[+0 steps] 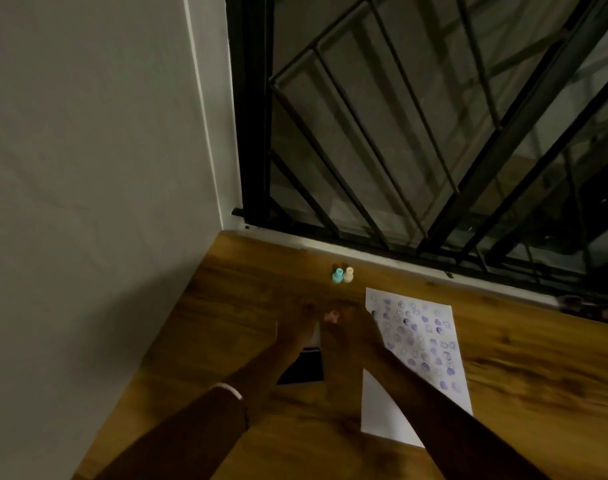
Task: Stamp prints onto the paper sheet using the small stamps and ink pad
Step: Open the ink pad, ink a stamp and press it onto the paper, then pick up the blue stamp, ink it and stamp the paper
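A small pink stamp [331, 316] is pinched in the right hand [344, 329] above the dark ink pad [304, 370]; the left hand's [300, 322] state cannot be told. Purple prints crowd the white paper sheet [416, 344] on the wooden desk [520, 375]; overlaps are risked.

Both blurred hands [330, 327] over the half-hidden ink pad [304, 370]

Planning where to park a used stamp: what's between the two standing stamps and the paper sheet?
Head view: only bare wooden tabletop between the stamps and the paper sheet.
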Motion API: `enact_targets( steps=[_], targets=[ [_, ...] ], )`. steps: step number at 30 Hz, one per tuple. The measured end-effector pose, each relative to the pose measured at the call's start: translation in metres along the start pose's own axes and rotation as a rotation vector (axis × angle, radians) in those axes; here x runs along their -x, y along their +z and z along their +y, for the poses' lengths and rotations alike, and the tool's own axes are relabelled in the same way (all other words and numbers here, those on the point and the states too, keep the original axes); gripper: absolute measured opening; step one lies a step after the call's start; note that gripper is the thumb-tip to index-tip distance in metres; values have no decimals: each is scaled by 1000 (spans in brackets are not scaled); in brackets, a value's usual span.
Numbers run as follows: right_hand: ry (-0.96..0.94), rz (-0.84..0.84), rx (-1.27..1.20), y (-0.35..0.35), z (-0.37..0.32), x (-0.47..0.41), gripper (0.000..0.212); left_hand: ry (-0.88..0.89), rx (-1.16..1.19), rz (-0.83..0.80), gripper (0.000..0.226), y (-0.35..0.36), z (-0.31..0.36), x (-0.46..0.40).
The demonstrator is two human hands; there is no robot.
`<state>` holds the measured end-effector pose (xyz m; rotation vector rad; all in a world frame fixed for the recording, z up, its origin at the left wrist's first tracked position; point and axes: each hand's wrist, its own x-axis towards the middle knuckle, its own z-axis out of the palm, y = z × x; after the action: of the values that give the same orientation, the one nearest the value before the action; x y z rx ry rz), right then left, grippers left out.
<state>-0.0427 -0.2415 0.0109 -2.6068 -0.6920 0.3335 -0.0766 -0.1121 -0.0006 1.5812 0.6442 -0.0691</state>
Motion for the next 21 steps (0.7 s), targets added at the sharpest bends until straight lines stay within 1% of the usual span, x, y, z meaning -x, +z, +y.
enact_targets(
  steps=[1,3,4,5,6,7,9,12,14,16,18,21],
  targets=[
    [53,-9,-20,-6,-1,-3,23,31,-43,-1,24,-2,3,-4],
    [94,105,-30,-12,8,-13,19,86,-56,-32,14,-4,9,-11],
    [93,131,-54,-13,12,-17,15,136,-71,-34,15,-3,13,-16],
    [105,127,-63,-16,11,-19,13,142,-89,-37,20,-1,18,-20],
    [112,134,-63,-17,14,-25,13,162,-133,-34,18,0,22,-25],
    [117,145,-49,-18,17,-30,14,180,-208,-17,15,3,27,-30],
    [142,172,-55,-23,26,-41,17,214,-349,10,21,6,33,-43],
    [163,169,-39,-25,36,-55,30,266,-458,1,22,12,39,-55],
    [193,167,-51,-28,41,-63,39,307,-464,-9,26,18,42,-59],
    [200,167,-74,-27,45,-70,38,324,-467,6,32,24,44,-63],
    [227,165,-134,-27,47,-74,35,349,-478,-1,31,31,45,-68],
    [213,168,-104,-25,51,-80,45,344,-491,-18,29,40,47,-75]
  ],
)
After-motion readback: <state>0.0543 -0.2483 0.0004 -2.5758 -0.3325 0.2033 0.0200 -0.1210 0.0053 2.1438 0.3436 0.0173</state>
